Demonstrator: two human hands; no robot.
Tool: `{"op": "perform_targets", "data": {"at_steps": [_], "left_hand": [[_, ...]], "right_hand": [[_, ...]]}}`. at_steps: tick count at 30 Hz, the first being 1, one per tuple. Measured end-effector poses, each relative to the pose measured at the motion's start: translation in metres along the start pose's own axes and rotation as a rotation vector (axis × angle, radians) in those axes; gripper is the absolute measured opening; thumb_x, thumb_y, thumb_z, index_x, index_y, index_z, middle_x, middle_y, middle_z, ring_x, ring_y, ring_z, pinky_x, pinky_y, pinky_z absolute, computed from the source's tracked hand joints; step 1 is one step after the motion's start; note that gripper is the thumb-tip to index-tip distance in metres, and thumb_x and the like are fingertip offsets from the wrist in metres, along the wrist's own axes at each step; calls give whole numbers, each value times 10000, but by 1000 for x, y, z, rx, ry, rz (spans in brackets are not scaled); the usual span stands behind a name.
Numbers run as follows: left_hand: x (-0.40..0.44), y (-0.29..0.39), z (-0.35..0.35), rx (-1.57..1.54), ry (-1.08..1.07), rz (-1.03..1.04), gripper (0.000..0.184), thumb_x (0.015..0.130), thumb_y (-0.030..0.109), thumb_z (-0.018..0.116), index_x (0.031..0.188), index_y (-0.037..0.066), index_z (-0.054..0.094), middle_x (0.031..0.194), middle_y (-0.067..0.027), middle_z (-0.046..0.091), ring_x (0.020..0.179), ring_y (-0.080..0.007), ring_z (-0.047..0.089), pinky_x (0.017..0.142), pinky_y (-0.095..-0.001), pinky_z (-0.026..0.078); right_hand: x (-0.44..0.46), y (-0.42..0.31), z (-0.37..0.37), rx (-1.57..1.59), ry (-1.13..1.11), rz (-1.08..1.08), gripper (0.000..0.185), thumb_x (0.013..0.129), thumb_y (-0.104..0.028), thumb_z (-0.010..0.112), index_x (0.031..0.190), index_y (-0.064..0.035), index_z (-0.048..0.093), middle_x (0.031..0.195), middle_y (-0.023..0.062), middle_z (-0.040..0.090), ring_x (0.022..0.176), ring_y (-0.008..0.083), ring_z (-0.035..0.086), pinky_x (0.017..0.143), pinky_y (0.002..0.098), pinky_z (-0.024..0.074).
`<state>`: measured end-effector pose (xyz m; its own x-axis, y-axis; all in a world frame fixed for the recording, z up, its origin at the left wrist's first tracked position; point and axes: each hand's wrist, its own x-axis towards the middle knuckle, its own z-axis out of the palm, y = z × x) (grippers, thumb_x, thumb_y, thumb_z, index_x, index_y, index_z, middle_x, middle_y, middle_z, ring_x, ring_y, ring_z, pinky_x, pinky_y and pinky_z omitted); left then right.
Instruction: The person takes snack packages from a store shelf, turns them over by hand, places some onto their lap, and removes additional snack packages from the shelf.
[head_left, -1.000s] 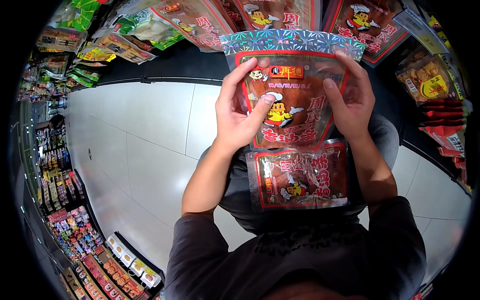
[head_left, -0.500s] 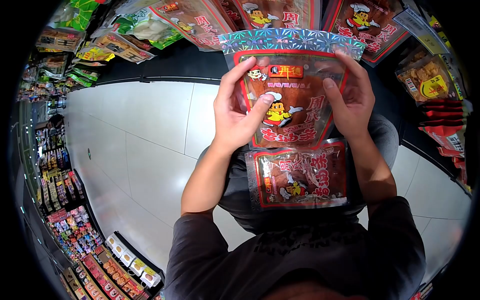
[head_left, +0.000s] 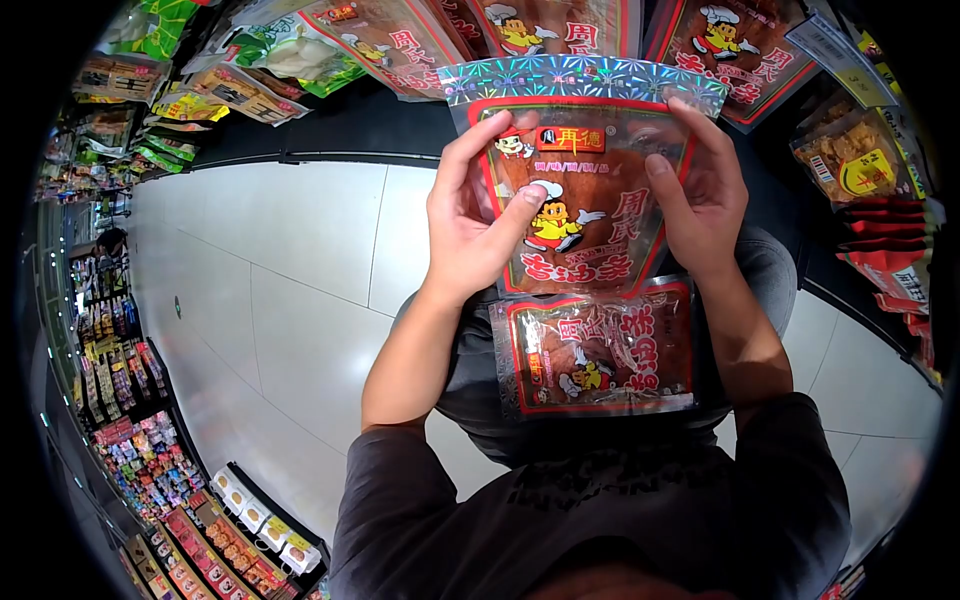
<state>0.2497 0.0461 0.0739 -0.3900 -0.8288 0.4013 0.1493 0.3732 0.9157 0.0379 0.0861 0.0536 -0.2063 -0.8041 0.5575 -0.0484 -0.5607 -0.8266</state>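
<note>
Between my two hands is a clear plastic food packet (head_left: 575, 215) with a red border, a shiny silver top strip, a cartoon chef and brown contents. My left hand (head_left: 472, 220) grips its left side, thumb on the front by the cartoon. On the right edge, my right hand (head_left: 702, 195) holds it with the thumb pressed on the front and the fingers partly behind. A second packet (head_left: 605, 350) of the same kind lies sideways on my lap, just below the held one.
More such packets (head_left: 545, 30) stand on the dark shelf (head_left: 330, 130) ahead. A price tag (head_left: 845, 60) juts out at upper right, above bagged snacks (head_left: 850, 165). Pale floor tiles (head_left: 290, 240) spread to the left, with stocked shelves (head_left: 150, 460) beyond.
Almost nothing differs. The held packet has shifted or tilted very slightly in my hands, and both hands keep their grip.
</note>
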Motion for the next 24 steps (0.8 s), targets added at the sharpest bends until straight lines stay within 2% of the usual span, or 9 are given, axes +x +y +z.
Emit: {"op": "perform_targets", "data": {"at_steps": [24], "left_hand": [[-1, 4, 3, -44, 33, -73, 591, 839, -64, 622, 1363, -17, 355, 1293, -160, 485, 1180, -208, 519, 984, -344, 453]], "right_hand": [[0, 2, -2, -29, -7, -4, 461, 881, 56, 572, 1325, 25, 451, 1268, 115, 511, 1088, 153, 563, 905, 273, 463]]}}
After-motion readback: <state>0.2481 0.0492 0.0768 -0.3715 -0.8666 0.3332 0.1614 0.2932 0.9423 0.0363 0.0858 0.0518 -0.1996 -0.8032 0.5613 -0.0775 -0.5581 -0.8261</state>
